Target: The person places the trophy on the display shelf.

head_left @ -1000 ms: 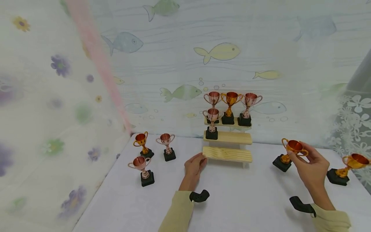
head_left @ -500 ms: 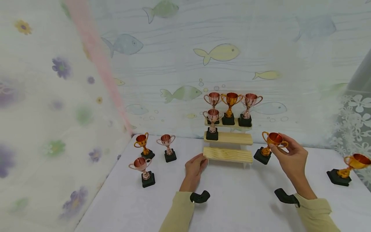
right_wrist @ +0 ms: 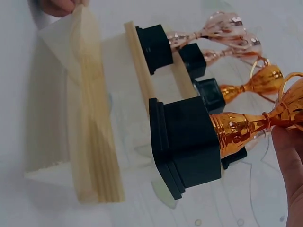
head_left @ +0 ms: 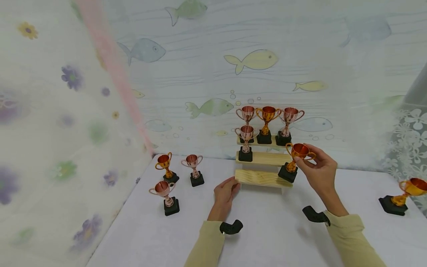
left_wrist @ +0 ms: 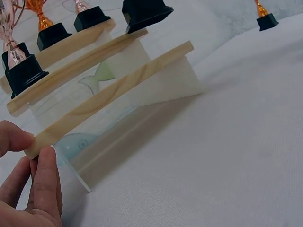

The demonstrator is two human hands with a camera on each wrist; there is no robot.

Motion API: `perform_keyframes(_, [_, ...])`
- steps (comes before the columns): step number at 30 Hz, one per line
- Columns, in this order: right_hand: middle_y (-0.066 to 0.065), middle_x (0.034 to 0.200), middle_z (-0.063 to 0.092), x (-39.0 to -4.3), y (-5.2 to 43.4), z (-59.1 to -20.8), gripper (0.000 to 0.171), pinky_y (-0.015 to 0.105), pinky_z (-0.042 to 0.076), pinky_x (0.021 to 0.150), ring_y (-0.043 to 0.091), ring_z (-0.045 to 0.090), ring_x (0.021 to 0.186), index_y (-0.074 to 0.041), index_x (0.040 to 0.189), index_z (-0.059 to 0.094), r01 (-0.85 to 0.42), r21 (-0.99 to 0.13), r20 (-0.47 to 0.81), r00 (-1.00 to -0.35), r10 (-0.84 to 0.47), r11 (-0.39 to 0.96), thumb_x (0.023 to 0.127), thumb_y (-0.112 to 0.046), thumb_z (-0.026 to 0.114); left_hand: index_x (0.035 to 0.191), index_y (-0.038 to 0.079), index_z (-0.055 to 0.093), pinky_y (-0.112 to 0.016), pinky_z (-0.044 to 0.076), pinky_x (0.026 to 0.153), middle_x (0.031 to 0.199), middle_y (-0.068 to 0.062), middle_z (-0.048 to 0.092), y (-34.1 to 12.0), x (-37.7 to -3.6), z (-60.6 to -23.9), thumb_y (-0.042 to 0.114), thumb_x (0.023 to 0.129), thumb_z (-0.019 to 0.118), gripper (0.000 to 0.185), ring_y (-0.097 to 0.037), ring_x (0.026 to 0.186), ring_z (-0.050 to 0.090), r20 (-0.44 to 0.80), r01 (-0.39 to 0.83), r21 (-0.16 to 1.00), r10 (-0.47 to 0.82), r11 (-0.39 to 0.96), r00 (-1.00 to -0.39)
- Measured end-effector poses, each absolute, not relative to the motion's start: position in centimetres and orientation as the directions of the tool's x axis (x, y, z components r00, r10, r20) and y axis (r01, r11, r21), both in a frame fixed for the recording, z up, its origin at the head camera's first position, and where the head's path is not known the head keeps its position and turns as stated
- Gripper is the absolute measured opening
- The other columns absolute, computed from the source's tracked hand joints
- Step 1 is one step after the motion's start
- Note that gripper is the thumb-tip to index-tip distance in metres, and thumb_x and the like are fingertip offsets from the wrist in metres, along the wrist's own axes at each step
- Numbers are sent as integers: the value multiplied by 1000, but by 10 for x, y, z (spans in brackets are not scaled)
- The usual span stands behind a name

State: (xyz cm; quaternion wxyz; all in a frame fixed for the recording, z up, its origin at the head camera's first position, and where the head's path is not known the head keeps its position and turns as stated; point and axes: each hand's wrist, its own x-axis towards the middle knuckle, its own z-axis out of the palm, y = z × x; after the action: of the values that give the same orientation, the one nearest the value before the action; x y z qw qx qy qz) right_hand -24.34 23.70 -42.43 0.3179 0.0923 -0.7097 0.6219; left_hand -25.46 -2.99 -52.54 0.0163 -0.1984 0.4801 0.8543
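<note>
Worktop (head_left: 273, 237): white; carries the stepped wooden stand (head_left: 263, 178) near the back wall
Left hand (head_left: 225, 193): forearm stretched forward; grip pinches the left end of the stand's lowest step between thumb and fingers
Right hand (head_left: 318, 172): raised, wrist bent inward; grip grasping the cup of the gold trophy (head_left: 295, 157)
Gold trophy: long axis nearly upright, slightly tilted; cup up, black base down at the right end of the lowest step; whether it touches, I cannot tell
</note>
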Motion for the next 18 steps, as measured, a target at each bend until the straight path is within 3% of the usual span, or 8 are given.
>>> perform_keyframes(9, [-14, 111, 68, -258, 225, -416, 45, 12, 57, 77, 6, 65, 91, 10, 125, 65, -581, -784, 618, -762, 191, 220, 81, 17, 74, 121, -13, 65, -25, 61, 82, 99, -14, 69, -30, -255, -527, -3, 88, 70, 35, -15, 86, 67, -355, -217, 814, -165, -538, -920])
perform_keyframes(18, [-16, 109, 67, -278, 214, -413, 44, 11, 57, 74, 2, 65, 89, 11, 125, 65, -567, -796, 596, -795, 113, 213, 82, 12, 75, 122, -11, 65, -26, 61, 84, 102, -15, 68, -31, -256, -529, -2, 88, 71, 36, -15, 88, 67, -366, -230, 809, -159, -540, -917])
